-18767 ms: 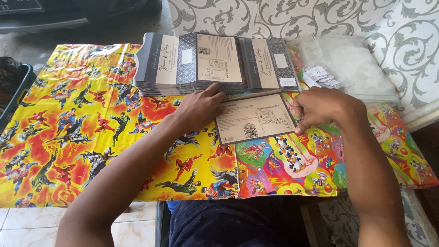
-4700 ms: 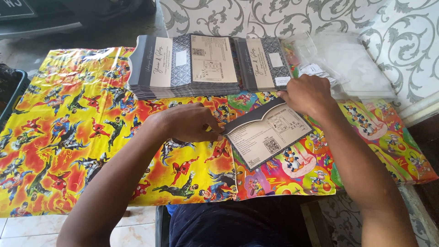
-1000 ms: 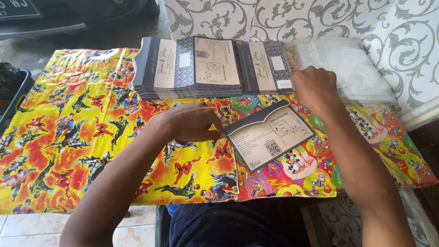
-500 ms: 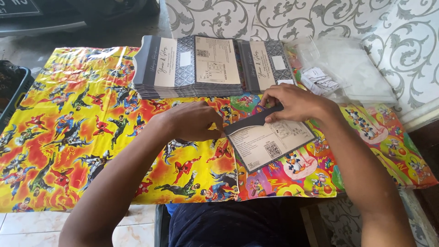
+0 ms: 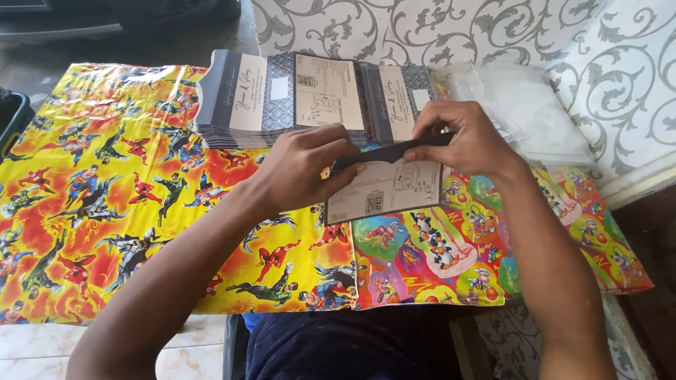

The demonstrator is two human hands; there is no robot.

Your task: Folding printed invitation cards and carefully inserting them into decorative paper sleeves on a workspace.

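Observation:
A folded card (image 5: pixel 386 188), cream inside with a dark grey flap along its top, is lifted off the table between both hands. My left hand (image 5: pixel 303 166) grips its left edge with thumb and fingers. My right hand (image 5: pixel 459 136) pinches the dark flap at the upper right. Behind the hands lies a wide stack of similar grey and cream cards (image 5: pixel 282 98), fanned in overlapping piles.
Bright cartoon-printed wrapping sheets (image 5: pixel 105 183) cover the table, yellow on the left and multicoloured on the right. A pile of clear plastic sleeves (image 5: pixel 524 105) lies at the back right. A dark bin (image 5: pixel 10 119) sits at the left edge. White patterned cloth hangs behind.
Both hands have closed on the card and raised it off the table. My right hand came back from the plastic sleeves to the card's dark flap.

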